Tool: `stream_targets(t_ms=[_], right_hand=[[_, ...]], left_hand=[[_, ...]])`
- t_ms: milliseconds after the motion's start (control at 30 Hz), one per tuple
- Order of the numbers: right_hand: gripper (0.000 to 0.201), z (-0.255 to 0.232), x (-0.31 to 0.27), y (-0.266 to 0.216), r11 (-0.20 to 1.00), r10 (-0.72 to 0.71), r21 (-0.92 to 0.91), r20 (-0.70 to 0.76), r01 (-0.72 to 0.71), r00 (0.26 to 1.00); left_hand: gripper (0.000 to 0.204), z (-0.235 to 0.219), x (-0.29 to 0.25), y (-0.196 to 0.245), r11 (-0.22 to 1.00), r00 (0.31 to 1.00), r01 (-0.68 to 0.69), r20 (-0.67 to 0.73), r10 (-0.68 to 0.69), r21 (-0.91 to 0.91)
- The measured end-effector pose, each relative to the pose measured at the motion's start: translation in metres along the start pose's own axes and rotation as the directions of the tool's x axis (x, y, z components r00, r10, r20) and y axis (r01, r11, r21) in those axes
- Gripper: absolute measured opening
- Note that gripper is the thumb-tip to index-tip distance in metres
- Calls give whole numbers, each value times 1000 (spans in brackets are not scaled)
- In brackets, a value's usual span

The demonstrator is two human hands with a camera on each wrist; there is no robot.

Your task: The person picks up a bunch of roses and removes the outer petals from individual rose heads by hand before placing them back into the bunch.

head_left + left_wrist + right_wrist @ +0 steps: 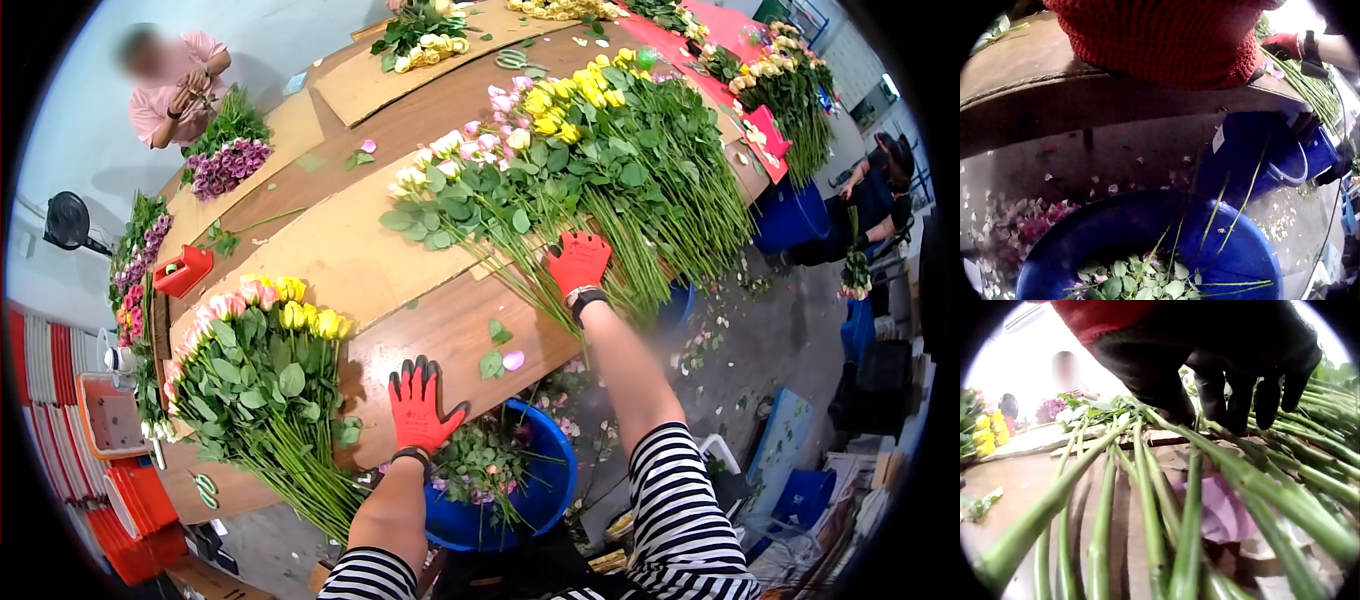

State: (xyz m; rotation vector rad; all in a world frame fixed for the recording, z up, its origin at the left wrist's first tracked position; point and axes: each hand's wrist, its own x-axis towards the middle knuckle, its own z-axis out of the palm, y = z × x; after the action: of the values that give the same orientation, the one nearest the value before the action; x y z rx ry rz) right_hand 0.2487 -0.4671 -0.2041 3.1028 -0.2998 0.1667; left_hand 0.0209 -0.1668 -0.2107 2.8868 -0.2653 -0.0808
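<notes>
The larger rose bundle (640, 180) lies with blooms inward and stems past the edge, an arrangement that appears to leave the stems within reach; the right hand (580, 262) touches them, its fingers bent and partly spread, though whether they grip any stem cannot be told. The left hand (420, 412), fingers straight, apart and holding nothing, rests on the wooden surface (465, 335), seemingly for support, near the smaller rose bundle (270, 390). Beyond are cardboard (290, 265) and a person in pink (180, 95); below, a blue bucket (557, 450) holds cuttings.
</notes>
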Motion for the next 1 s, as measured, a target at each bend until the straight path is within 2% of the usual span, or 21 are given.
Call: stream_targets(t_ms=[67,100,200,233,267,333,367,433,467,500,600,633,733,833,867,933,967,1000], right_hand=[[39,11,4,0,995,71,65,-10,-70,997],[34,16,8,0,972,172,166,-5,-168,985],[31,21,7,12,923,94,384,-272,18,958],[32,-6,4,11,895,44,442,-229,64,973],[31,-7,1,14,798,81,601,-191,51,978],[32,2,-2,24,528,130,849,-97,14,987],[27,22,2,31,722,132,689,-225,62,965],[23,21,5,40,265,156,960,56,-96,986],[21,22,7,39,2,105,981,193,-194,976],[17,4,4,32,5,115,989,145,-147,983],[16,0,8,31,243,55,970,11,-24,998],[16,-6,8,31,295,49,955,24,-37,999],[15,-35,3,24,187,121,969,141,-162,983],[15,-25,16,23,366,234,930,-120,27,965],[15,-24,17,26,409,174,912,-115,35,978],[16,-80,9,9,492,60,869,-95,53,994],[15,-63,14,6,381,61,924,-68,40,996],[22,-59,13,2,364,10,931,34,-36,999]], left_hand=[[91,-1,1,0,1000,1000,1,6,-1,8],[91,-2,0,0,1000,1000,8,25,-8,9],[91,-7,1,1,1000,998,21,52,-22,16],[91,-9,2,2,1000,999,20,44,-20,16],[91,-10,2,3,1000,999,18,38,-19,16],[91,-9,1,1,1000,999,22,46,-23,17],[90,-9,0,1,1000,998,25,51,-26,19],[90,-11,2,2,1000,999,13,37,-14,10],[90,-12,2,1,1000,999,12,30,-13,7],[90,-12,1,1,1000,999,19,33,-19,7],[89,-11,1,1,1000,999,19,35,-19,2],[89,-10,1,0,1000,1000,12,23,-12,-3],[89,-10,2,0,1000,1000,10,22,-10,-3],[89,-11,2,-1,1000,1000,14,27,-14,-11],[89,-10,2,0,1000,1000,13,28,-12,-17],[90,-13,3,1,1000,1000,15,22,-14,-22],[90,-14,3,1,1000,1000,13,21,-13,-22],[90,-13,2,1,1000,999,17,33,-17,-17]])
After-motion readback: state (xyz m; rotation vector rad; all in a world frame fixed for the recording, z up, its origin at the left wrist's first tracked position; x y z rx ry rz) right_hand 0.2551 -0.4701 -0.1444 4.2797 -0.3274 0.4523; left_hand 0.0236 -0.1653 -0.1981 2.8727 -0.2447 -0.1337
